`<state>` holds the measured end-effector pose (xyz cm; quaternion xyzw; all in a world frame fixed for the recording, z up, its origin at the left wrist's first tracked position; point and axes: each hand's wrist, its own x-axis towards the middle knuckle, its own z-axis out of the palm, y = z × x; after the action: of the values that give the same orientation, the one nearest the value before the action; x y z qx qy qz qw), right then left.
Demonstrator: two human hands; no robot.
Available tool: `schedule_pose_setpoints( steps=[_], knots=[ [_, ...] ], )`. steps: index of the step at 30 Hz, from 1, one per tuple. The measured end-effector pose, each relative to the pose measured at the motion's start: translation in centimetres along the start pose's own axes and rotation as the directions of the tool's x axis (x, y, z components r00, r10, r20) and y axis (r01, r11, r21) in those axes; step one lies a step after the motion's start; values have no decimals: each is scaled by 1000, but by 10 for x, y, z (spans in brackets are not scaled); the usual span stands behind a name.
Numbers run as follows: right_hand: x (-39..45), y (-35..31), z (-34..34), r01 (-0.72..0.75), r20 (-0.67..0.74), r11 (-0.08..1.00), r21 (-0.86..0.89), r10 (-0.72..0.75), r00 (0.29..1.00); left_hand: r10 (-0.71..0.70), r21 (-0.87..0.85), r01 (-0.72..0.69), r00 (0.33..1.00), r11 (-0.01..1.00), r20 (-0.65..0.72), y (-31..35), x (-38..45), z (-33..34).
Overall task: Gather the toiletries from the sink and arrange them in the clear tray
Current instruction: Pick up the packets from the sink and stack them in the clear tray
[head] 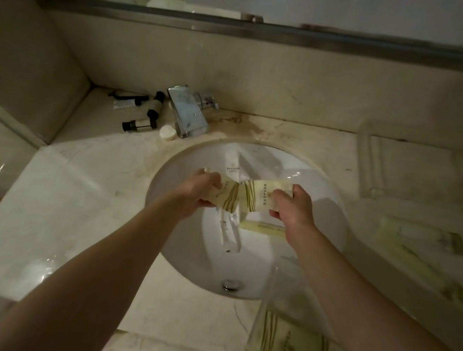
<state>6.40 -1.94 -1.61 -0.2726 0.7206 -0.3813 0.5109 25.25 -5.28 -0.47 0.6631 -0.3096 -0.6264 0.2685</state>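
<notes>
Both my hands are over the white oval sink point(325, 187). My left hand point(199, 190) grips a cream toiletry packet with green stripes point(226, 196). My right hand point(293, 206) pinches a second striped cream packet point(260, 195), and the two packets meet in the middle. Below them in the basin lie a white tube point(233, 164), thin white packets point(229, 230) and another cream packet point(262, 227). The clear tray point(273, 297) stands at the counter's front edge near my right forearm, with striped packets point(290, 349) in it.
A chrome faucet point(187, 111) stands behind the sink. Small dark-capped bottles point(140, 123), a black tube point(130, 98) and a round white soap point(168, 132) lie left of it. More striped packets point(421, 236) lie on the counter at right. The drain point(231, 285) is near the front.
</notes>
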Motion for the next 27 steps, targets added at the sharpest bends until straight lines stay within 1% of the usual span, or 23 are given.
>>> schedule_pose_setpoints(
  steps=[2, 7, 9, 13, 16, 18, 20, 22, 23, 25, 27],
  knots=[
    [-12, -6, -14, 19, -15, 1000, 16, -18, 1000, 19, -23, -18, 999, 1000, 36, 1, -15, 8],
    [-44, -12, -56, 88, -73, 996, 22, -86, 994, 145, 96, -165, 972, 982, 184, 3, -56, 26],
    [-56, -10, -75, 112, -89, 993, 28, -109, 990, 181, 108, -210, 956, 972, 229, 6, -72, 35],
    [-77, -5, -111, 132, -63, 991, 11, -131, 989, 186, 166, -243, 936, 956, 298, 9, -96, 57],
    [-92, 6, -137, 150, -29, 988, -40, -152, 988, 200, 226, -279, 927, 933, 317, 2, -112, 78],
    [-105, 27, -164, 132, -53, 988, -76, -136, 989, 193, 300, -306, 915, 903, 353, -15, -127, 103],
    [-103, 34, -169, 107, -63, 990, -96, -114, 991, 192, 369, -320, 919, 873, 343, -21, -127, 109],
    [-105, 40, -172, 79, -53, 987, -137, -87, 995, 174, 481, -318, 931, 817, 320, -29, -126, 114],
    [-107, 45, -175, 59, -36, 982, -179, -66, 997, 154, 547, -325, 930, 771, 335, -34, -129, 118],
    [-114, 60, -187, 1, 11, 961, -278, 2, 1000, 95, 649, -365, 906, 667, 412, -50, -135, 132],
    [-120, 78, -196, -75, 60, 926, -371, 105, 993, 35, 717, -418, 875, 558, 482, -67, -141, 143]
  ],
)
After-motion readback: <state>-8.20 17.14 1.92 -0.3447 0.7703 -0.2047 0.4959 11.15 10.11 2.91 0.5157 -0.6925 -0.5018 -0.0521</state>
